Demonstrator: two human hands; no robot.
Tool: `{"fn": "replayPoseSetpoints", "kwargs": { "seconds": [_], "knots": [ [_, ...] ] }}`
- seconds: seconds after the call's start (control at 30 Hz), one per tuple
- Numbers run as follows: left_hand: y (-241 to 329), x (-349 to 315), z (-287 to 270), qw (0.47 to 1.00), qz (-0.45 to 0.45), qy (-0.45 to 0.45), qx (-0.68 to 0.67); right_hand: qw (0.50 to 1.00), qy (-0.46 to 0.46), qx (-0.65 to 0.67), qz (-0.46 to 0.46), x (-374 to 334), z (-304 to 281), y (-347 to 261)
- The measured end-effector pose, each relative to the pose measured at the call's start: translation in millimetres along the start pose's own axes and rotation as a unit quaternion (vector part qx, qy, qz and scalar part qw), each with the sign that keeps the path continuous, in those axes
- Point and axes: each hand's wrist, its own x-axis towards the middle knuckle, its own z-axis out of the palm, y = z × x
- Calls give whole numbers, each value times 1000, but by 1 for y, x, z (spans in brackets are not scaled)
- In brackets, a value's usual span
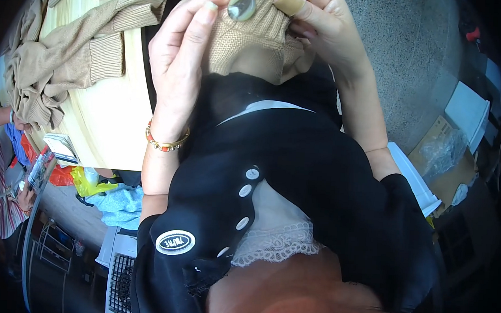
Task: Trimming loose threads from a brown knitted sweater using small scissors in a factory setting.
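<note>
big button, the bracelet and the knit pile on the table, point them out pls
big button (pixel 242 6), head view, centre of its shiny round face
bracelet (pixel 166 143), head view, gold and orange band at the left wrist
knit pile (pixel 45 72), head view, beige folds on the table

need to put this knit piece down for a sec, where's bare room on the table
Bare wood shows on the table between the heap of beige knitwear on its left and the left hand. Its top end is crowded with sweaters. Both hands, the right hand too, grip the beige knit piece with its large button.
</note>
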Motion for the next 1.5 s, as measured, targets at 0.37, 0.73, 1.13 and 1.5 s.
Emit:
{"fn": "replayPoseSetpoints", "kwargs": {
  "seconds": [0.37, 0.73, 1.13, 1.5],
  "knots": [
    [6, -9, 12, 962, 100, 36, 251, 986, 162, -46, -14, -16, -16, 18],
    [-5, -9, 17, 995, -29, 42, 81, 987, 144, -38, -67, -9, -4, 22],
    [-3, -9, 22, 946, 152, 155, 239, 992, 112, 6, -60, -15, -11, 23],
    [3, -9, 17, 880, 260, 139, 372, 991, 129, -6, -44, -19, -7, 22]
  ]
}}
